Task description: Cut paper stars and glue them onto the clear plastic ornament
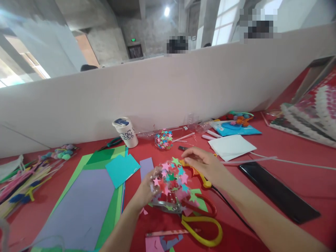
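Head view: the left hand (146, 190) is partly closed, its fingers curved around the near-left side of a clear, rounded ball covered with multicoloured paper stars (170, 176), which it grips; the fingertips are blurred against the ball. The left forearm enters from the bottom edge and slopes up and rightward. The right hand (202, 159) is half open, palm down, fingers bent and thumb near the index finger, at the ball's upper right; whether it grips anything cannot be told. Its forearm extends from the lower right corner, wrist above a yellow-and-orange glue gun with a black cord (207, 182). The ball is located centrally over the red tabletop (309, 185), above metal scissors with red and yellow handles (168, 207). A second, smaller star-covered ball (164, 140) rests beyond, near the white partition (168, 87).
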A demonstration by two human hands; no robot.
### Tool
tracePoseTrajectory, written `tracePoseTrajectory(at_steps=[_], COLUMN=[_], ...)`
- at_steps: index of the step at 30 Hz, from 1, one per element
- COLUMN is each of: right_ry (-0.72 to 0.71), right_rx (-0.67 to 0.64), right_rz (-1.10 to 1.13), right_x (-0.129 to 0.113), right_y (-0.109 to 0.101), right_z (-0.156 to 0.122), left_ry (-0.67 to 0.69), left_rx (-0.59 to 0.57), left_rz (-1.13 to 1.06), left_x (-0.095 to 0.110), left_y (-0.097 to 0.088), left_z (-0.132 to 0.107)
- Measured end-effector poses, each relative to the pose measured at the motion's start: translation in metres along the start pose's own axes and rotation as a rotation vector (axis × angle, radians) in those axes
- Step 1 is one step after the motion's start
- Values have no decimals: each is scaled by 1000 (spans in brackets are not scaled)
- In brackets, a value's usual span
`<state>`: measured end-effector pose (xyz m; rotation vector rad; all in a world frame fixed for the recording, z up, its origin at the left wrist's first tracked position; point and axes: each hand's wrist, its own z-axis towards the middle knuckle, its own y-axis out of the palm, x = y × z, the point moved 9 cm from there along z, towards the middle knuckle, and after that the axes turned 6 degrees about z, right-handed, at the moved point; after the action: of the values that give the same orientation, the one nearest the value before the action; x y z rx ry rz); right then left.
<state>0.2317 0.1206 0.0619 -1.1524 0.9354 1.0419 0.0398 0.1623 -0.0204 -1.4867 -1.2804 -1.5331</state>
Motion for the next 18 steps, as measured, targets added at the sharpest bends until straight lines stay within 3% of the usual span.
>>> tracePoseTrajectory(at_steps=[5, 9, 14, 18], right_ry=[29, 75, 95, 31], right_rx=[-93, -218, -438, -502], right_rz=[141, 234, 304, 315], right_x=[9, 21, 19, 8], right_y=[5, 18, 42, 48], right_z=[7, 9, 0, -5], left_ry=[76, 119, 129, 105], left_rx=[-293, -468, -596, -632], left_rz=[274, 393, 457, 439], left_x=[15, 14, 11, 13], left_y=[29, 44, 54, 63], left_z=[-7, -13, -19, -24])
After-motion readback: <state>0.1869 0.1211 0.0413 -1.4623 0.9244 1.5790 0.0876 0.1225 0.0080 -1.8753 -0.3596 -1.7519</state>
